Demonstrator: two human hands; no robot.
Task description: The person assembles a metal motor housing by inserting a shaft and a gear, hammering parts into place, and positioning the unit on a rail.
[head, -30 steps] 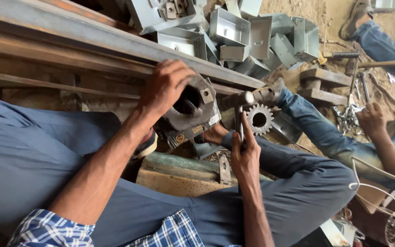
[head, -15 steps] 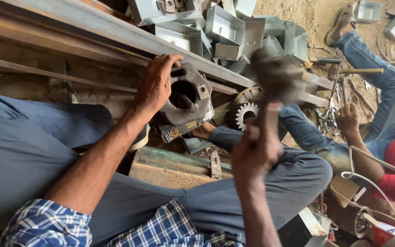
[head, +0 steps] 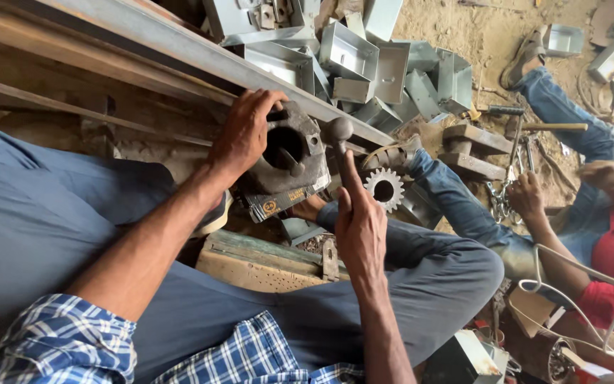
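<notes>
My left hand (head: 241, 135) grips the top edge of a heavy dark cast-metal housing (head: 287, 165) with a round hole, holding it against a long steel beam (head: 179, 44). My right hand (head: 358, 226) is closed round the handle of a hammer, index finger stretched along the shaft; the hammer's rounded head (head: 338, 131) sits right beside the housing's upper right corner. A pale toothed gear (head: 383, 189) lies just right of the hammer. My blue-trousered legs fill the lower half of the view.
Several grey sheet-metal boxes (head: 364, 57) are piled beyond the beam on sandy ground. Another person in jeans and a red top (head: 605, 256) sits at the right, a hand near chains and a wooden-handled hammer (head: 534, 126). A wooden block (head: 257, 262) lies under my knee.
My right hand swung up with the hammer in a blur, then came down; the hammer head now rests beside the housing. My left hand kept its hold on the housing.
</notes>
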